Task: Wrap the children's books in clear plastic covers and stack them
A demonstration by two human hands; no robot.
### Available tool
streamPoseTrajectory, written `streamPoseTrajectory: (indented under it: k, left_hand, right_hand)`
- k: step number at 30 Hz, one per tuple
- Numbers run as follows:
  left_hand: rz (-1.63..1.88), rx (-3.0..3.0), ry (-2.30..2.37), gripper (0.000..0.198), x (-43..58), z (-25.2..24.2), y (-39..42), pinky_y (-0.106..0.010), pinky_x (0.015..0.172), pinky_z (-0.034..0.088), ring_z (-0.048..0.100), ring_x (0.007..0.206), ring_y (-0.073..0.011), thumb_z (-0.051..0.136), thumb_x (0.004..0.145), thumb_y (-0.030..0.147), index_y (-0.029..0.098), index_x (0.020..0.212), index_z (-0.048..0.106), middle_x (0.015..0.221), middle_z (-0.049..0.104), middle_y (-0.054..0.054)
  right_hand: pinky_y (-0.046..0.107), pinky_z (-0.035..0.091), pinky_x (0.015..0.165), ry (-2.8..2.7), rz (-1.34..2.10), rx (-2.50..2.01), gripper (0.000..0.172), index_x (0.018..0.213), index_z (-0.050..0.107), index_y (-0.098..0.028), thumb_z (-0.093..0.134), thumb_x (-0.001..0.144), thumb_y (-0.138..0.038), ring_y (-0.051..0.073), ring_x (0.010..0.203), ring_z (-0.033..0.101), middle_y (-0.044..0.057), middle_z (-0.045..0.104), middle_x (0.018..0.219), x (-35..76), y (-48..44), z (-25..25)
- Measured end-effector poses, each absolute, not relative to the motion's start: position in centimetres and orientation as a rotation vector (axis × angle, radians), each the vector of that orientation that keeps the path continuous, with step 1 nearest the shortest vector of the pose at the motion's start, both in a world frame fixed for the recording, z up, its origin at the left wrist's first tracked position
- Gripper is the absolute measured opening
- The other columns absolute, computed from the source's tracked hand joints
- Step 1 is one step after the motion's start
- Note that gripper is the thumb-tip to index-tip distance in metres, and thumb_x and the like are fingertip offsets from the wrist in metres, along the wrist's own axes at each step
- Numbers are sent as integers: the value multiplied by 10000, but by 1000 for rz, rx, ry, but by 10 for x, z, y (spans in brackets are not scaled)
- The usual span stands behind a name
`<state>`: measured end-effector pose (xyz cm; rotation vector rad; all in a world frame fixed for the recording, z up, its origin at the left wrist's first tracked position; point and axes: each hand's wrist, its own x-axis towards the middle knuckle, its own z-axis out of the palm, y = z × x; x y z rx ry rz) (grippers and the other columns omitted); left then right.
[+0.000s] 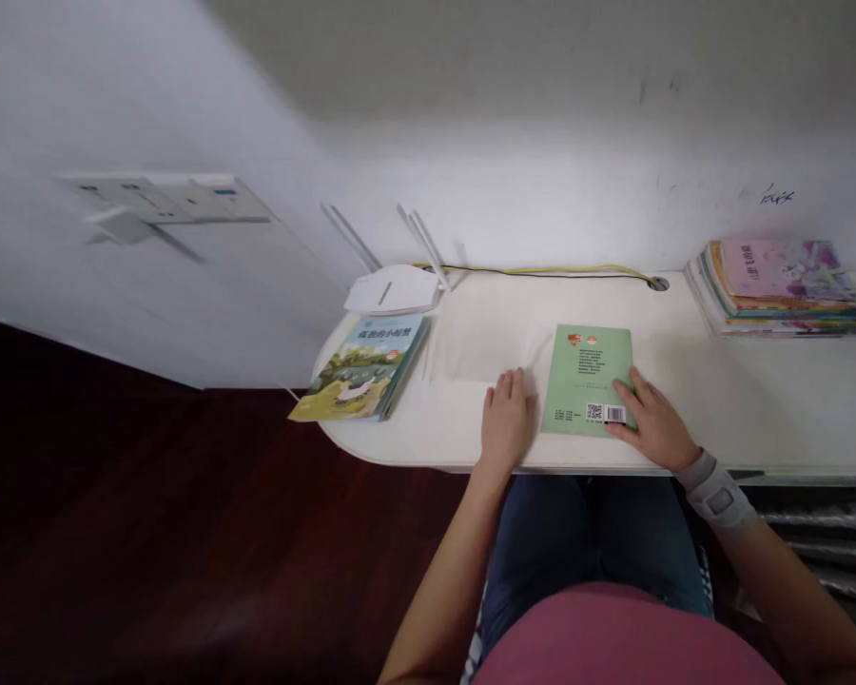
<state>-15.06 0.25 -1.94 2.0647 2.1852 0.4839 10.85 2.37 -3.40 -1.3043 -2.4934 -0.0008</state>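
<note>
A green book (591, 366) lies on the white table with its back cover up, showing printed text, a QR code and a barcode. My right hand (652, 419) rests on its lower right edge, thumb and fingers apart on the cover. Just left of the book, my left hand (508, 419) lies on the tabletop with fingers stretched forward. Beyond its fingertips is a faint, see-through sheet (481, 338) that looks like clear plastic; its outline is hard to make out.
Picture books (367, 371) lie at the table's rounded left end, below a white router (392, 289) with upright antennas. Yellow and black cables (563, 272) run along the wall to a hole (657, 283). At the right stands a book stack (781, 285). A socket panel (171, 198) is on the left wall.
</note>
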Motion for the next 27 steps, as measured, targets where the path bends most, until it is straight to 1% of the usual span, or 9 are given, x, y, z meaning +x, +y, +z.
streamPoseTrajectory:
  k: [3,7,11,15,17,20,22,24,27]
  left_hand:
    - [653,1982,2173,530,-162,-27,4,-437,1017,395,463,1270,-252,294,900,114,68,1428,285,1337,519,-196]
    - [701,1991,2143,625,-165,-32,3,-434,1019,392,493,1242,-232,281,849,24,102,1465,205,1283,573,-169]
    - [687,2091,2073,557,-168,-32,4,-449,1051,366,445,1288,-250,314,840,27,99,1388,373,1348,520,-167]
    - [741,2012,1999,562,-180,-29,4,-420,977,451,542,1186,-243,383,860,123,88,1416,313,1270,580,-173]
    - [804,2000,1981,572,-184,-27,4,-425,976,455,536,1190,-241,408,846,127,118,1412,325,1278,574,-157]
    - [887,1996,2000,434,-184,-27,4,-441,1027,416,461,1270,-253,413,850,133,132,1275,500,1363,493,-159]
    - [908,1969,2012,341,-182,-28,3,-449,1038,408,451,1279,-265,406,877,176,111,1163,579,1374,472,-179]
    - [933,1945,2025,326,-181,-29,2,-459,1050,396,449,1279,-274,387,906,236,97,1091,617,1372,467,-195]
    - [984,1927,2033,360,-184,-30,-2,-470,1075,366,426,1296,-279,371,925,316,105,1033,643,1378,465,-185]
  right_hand:
    - [502,380,1013,-2487,15,-1222,752,1356,420,-85,463,835,-625,361,1304,377,248,329,1454,110,25,-37]
    - [538,314,1051,-2634,21,-1092,752,1402,373,-111,444,851,-617,355,1365,278,234,274,1490,110,25,-31]
    - [543,313,1044,-2650,59,-1126,686,1386,427,-167,489,846,-586,364,1358,286,213,255,1503,105,22,-22]
    - [528,335,1032,-2625,96,-1179,665,1340,501,-198,555,805,-588,386,1335,316,191,285,1495,98,21,-21]
    - [545,306,1042,-2647,94,-1192,651,1375,455,-236,517,830,-588,382,1361,275,168,279,1508,96,21,-24]
    - [558,269,1057,-2659,97,-1209,702,1438,339,-226,448,857,-605,362,1385,236,148,291,1510,93,21,-29]
    - [548,280,1057,-2598,116,-1247,764,1437,328,-169,456,840,-627,354,1370,279,160,369,1468,91,20,-30]
    - [533,316,1041,-2514,135,-1277,760,1396,387,-133,493,823,-622,343,1328,364,171,475,1391,89,20,-28]
    - [491,341,1038,-2540,154,-1129,581,1302,505,-149,511,858,-524,290,1275,451,156,555,1315,87,17,-23]
